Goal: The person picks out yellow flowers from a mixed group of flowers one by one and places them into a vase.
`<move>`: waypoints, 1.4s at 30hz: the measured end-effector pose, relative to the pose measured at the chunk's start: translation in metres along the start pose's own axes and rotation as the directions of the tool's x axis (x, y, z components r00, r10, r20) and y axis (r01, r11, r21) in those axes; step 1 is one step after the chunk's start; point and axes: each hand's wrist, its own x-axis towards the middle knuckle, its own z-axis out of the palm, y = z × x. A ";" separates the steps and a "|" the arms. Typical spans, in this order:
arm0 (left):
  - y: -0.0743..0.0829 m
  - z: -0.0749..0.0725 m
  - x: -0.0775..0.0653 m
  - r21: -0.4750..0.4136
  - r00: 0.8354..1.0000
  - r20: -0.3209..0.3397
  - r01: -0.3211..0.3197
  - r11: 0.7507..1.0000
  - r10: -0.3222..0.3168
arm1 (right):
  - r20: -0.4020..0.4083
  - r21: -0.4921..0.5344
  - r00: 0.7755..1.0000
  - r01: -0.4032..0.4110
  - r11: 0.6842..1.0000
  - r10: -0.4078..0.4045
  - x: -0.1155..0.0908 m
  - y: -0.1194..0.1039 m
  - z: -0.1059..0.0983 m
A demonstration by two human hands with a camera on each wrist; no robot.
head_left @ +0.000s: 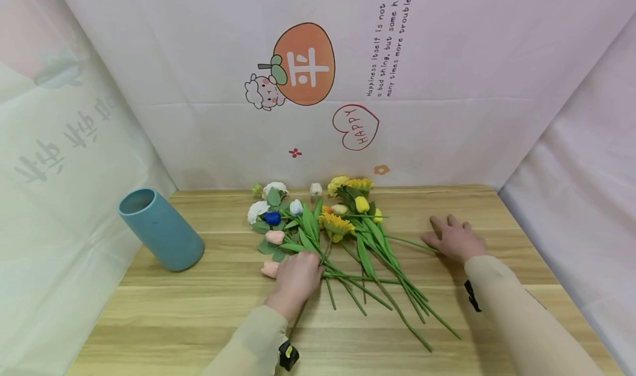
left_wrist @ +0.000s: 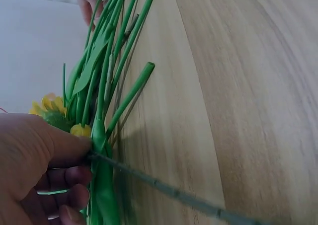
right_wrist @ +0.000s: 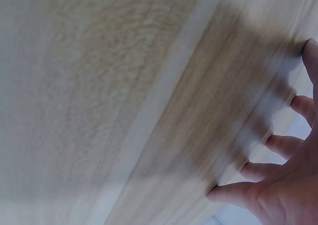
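Note:
Artificial flowers lie in a loose pile on the table. My left hand [head_left: 298,279] is low over the pile's near left part, among the stems. Between its thumb and fingers it pinches a thin dark green flower stem [left_wrist: 164,187], which runs out toward the near side. Pink tulips [head_left: 275,237] lie by this hand, and a yellow sunflower [head_left: 336,227] is just beyond it. To the right of the pile, my right hand [head_left: 456,239] rests on the table with spread fingers, fingertips down [right_wrist: 228,192]. The tip of a green stem [head_left: 412,243] reaches close to its thumb.
A blue vase [head_left: 161,229] stands on the left of the wooden table [head_left: 164,321]. White flowers [head_left: 257,211], a dark blue tulip [head_left: 271,218] and yellow tulips [head_left: 362,204] lie toward the back. Long green stems [head_left: 407,287] fan toward the near right. A printed cloth [head_left: 223,138] hangs behind.

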 end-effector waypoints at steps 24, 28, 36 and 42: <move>-0.029 -0.077 -0.009 0.246 0.935 -0.274 -0.160 0.956 0.227 | 0.005 0.020 1.000 0.007 1.000 -0.007 0.003 -0.001 -0.001; -0.045 -0.102 -0.008 0.308 0.893 -0.352 -0.171 0.936 0.279 | 0.011 0.023 1.000 0.007 1.000 -0.007 0.003 -0.002 -0.001; -0.075 -0.147 -0.008 0.351 0.781 -0.531 -0.152 0.924 0.330 | 0.010 0.021 1.000 0.004 1.000 -0.004 0.004 -0.002 -0.001; -0.090 -0.171 -0.009 0.317 0.723 -0.621 -0.124 0.940 0.304 | 0.020 0.017 1.000 0.002 1.000 -0.002 0.002 -0.002 -0.001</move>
